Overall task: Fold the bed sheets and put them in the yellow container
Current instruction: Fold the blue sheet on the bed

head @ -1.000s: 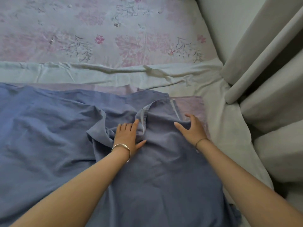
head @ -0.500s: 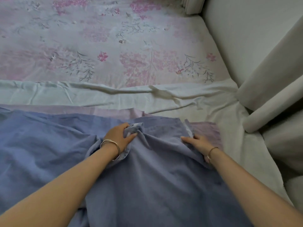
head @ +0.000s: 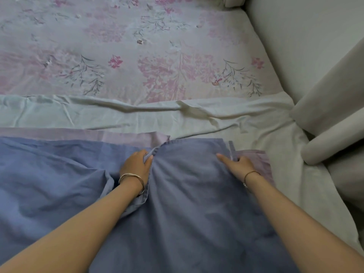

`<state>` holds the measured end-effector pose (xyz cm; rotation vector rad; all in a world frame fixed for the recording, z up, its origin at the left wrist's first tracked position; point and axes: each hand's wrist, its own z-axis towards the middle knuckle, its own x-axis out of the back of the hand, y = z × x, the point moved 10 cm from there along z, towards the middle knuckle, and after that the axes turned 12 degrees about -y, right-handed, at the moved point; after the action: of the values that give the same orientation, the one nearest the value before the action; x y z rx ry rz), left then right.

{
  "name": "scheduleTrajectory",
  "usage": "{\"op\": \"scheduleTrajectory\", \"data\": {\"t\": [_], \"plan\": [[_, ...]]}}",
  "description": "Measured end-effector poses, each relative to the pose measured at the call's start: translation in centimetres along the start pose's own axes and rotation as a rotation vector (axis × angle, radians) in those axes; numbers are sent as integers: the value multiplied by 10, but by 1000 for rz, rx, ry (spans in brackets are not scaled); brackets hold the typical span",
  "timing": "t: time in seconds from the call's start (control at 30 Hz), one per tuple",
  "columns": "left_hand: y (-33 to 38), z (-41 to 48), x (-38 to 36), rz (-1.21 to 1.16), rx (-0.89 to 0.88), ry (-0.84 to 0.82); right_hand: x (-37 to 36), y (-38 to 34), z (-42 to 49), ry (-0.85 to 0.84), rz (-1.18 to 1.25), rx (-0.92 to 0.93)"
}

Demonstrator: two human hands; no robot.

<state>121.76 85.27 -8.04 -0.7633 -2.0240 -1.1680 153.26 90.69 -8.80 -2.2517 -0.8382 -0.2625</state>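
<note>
A blue bed sheet lies spread over the near half of the bed, on top of a lilac sheet and a pale green sheet. My left hand grips the hem of a folded-over blue flap near its far edge. My right hand pinches the flap's right hem with thumb and curled fingers, index finger stretched flat along the cloth. The yellow container is out of view.
The floral pink bed cover stretches across the far half of the bed. A pale wall borders the bed on the right. Grey curtain folds hang at the right edge, touching the pale green sheet.
Both hands have carried the blue flap away from me toward the sheet's far edge. My left hand went from lying flat to gripping the hem, and my right hand now pinches the right hem.
</note>
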Motion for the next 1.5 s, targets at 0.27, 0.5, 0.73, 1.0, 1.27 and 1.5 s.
{"op": "scheduleTrajectory", "data": {"t": [0.27, 0.5, 0.73, 1.0, 1.27, 1.5], "plan": [[84, -20, 17, -175, -557, 133, 59, -2, -68, 429, 126, 516], [41, 19, -14, -79, -173, -372, 79, 49, -44, 521, 2, 286], [10, 17, 4, -244, -143, -440, 107, 68, -32, 498, 38, 129], [-21, -6, -8, 141, -35, -577, 100, 39, -42, 398, 103, 279], [-64, 28, 118, 112, 304, 248, 108, 76, -38, 538, 57, 96], [53, 7, 31, -56, -392, -144, 83, 75, -17, 259, 232, -20]]}}
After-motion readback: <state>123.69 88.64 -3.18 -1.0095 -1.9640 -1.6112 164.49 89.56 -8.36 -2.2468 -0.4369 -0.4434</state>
